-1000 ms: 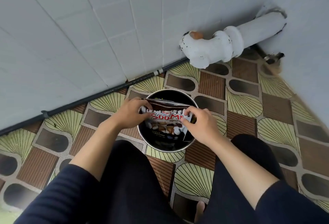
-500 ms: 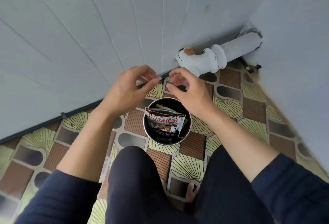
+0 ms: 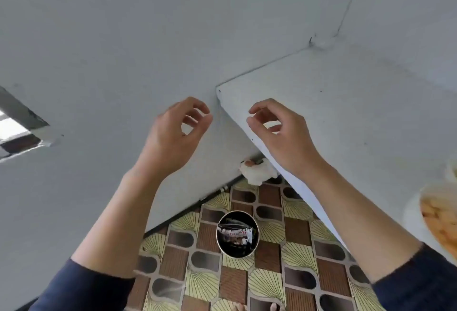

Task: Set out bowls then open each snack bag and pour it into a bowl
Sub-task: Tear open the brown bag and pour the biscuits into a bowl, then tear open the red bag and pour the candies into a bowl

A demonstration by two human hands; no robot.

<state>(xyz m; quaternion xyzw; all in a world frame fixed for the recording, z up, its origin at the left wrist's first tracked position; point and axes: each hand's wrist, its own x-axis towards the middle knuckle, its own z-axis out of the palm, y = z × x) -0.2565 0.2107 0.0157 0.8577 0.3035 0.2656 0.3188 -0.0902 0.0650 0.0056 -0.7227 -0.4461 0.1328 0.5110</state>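
Left hand (image 3: 173, 135) and right hand (image 3: 279, 137), loosely curled, empty, hover above the snack bag (image 3: 236, 232).

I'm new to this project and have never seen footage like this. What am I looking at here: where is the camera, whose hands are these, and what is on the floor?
There is no machine here. A person wears one wide-angle camera on the head, so the picture looks forward and down past their own arms. The left hand and right hand are raised in front of a pale wall, fingers loosely curled, and neither holds anything. Below, on the patterned floor tiles, stands a round dark container with a snack bag lying inside it. At the right edge, blurred, a pale bowl holds orange-yellow snack pieces. A white pipe sticks out near the foot of the wall.
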